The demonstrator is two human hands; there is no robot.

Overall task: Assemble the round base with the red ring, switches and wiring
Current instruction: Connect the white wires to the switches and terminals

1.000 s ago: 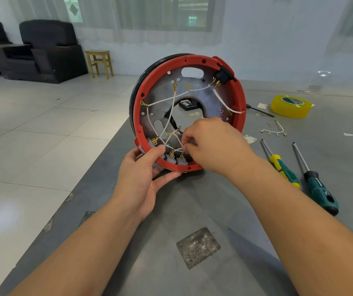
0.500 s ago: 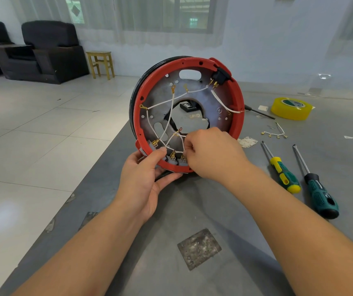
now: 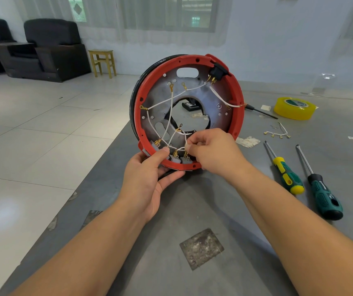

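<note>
Your right hand (image 3: 212, 150) has slid a little to the right along the bottom of the round base (image 3: 214, 103) since a moment ago, and now you can see more of the white wires (image 3: 172, 99). Your right fingers (image 3: 189, 144) are pinched together on one thin white wire near the bottom of the base. Your left hand (image 3: 147, 178) holds the base from below, with your thumb curled over the red ring (image 3: 238, 107) and pressed beside the small grey switches (image 3: 181, 160). The base stands up on its edge on the grey surface (image 3: 171, 263), with its open side facing you. A black switch (image 3: 217, 72) sits at the top right of the ring. To your right, two screwdrivers (image 3: 286, 174) lie on the surface, side by side. Farther back is a yellow roll of tape (image 3: 294, 108), and a small loose bunch of wires (image 3: 278, 133) lies between the tape and the screwdrivers.
</note>
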